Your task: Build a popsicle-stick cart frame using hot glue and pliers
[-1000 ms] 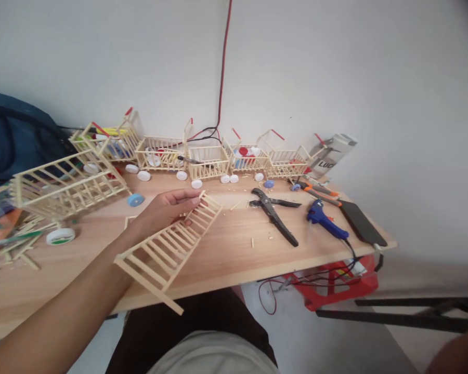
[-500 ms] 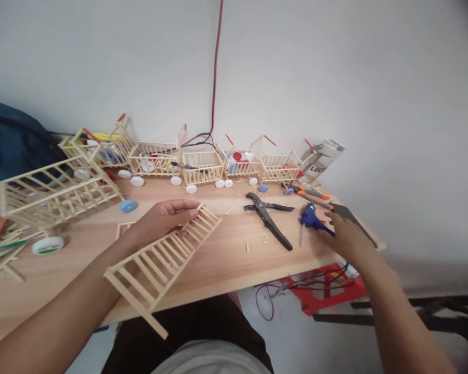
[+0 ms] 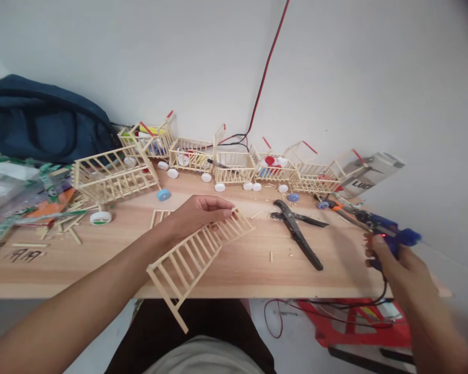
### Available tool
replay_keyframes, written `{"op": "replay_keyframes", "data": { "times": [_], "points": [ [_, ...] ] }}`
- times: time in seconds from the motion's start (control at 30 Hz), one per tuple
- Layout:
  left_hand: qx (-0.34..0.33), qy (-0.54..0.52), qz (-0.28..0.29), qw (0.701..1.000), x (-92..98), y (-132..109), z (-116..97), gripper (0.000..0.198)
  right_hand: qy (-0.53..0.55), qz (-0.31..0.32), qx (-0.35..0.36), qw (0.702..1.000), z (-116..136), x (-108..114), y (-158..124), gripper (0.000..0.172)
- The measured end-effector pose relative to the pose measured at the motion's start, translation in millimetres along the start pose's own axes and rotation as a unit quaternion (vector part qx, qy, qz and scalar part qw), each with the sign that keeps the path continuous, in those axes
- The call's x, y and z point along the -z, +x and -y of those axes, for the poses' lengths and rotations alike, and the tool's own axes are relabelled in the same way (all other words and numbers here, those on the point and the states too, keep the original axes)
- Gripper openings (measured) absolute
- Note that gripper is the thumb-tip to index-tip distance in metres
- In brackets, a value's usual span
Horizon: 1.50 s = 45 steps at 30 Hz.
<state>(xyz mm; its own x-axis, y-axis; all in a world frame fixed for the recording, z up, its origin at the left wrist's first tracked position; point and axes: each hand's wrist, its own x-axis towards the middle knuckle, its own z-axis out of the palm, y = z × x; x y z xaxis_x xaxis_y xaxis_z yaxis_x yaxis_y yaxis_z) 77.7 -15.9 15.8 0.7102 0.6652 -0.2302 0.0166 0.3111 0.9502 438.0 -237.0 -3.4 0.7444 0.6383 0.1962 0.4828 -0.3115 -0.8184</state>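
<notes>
Between the thumb and fingers of my left hand (image 3: 200, 215) is the far end of a slatted wooden stick frame (image 3: 197, 254), shaped like a small ladder. Its near end juts past the table's front edge. On the right, my right hand (image 3: 398, 265) is wrapped round a blue glue gun (image 3: 392, 236), lifted above the table, with a red light glowing on it. Black cutting pliers (image 3: 298, 234) lie on the wood between my hands. A smaller stick frame (image 3: 158, 215) lies partly hidden behind my left wrist.
Along the wall stand several small stick carts (image 3: 234, 169) with white wheels and red handles. A blue bag (image 3: 47, 119) and loose sticks (image 3: 68, 221) are at the left. A box (image 3: 374, 174) leans at the back right. Below the table is a red stool (image 3: 335, 324).
My right hand has closed round the glue gun and raised it off the table. The view has swung left, showing more of the bag. My left hand still holds the frame.
</notes>
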Motion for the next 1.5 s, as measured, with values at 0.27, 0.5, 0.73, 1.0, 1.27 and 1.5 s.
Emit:
{"op": "replay_keyframes", "data": {
  "times": [0.27, 0.5, 0.73, 1.0, 1.27, 1.5],
  "points": [
    [-0.029, 0.036, -0.004, 0.999, -4.0, 0, 3, 0.027, 0.227, 0.092, -0.052, 0.968, 97, -63, -42, 0.034],
    [-0.043, 0.051, 0.020, 0.998, -6.3, 1, 7, 0.024, 0.356, 0.239, -0.028, 0.903, 141, -144, -57, 0.027],
    [-0.075, 0.058, 0.064, 0.993, -3.2, 2, 11, 0.025, 0.370, 0.300, -0.043, 0.878, 147, -167, -63, 0.027],
    [-0.056, 0.019, 0.080, 0.995, -1.6, 6, 14, 0.031, 0.430, 0.310, -0.088, 0.843, 152, -177, -71, 0.033],
    [-0.031, 0.045, 0.010, 0.998, 0.0, 0, 4, 0.030, 0.338, 0.288, 0.009, 0.896, 137, -143, -55, 0.029],
    [-0.037, 0.050, -0.012, 0.998, 2.0, 1, 2, 0.032, 0.239, 0.348, 0.008, 0.907, 127, -98, -60, 0.038]
  ]
}}
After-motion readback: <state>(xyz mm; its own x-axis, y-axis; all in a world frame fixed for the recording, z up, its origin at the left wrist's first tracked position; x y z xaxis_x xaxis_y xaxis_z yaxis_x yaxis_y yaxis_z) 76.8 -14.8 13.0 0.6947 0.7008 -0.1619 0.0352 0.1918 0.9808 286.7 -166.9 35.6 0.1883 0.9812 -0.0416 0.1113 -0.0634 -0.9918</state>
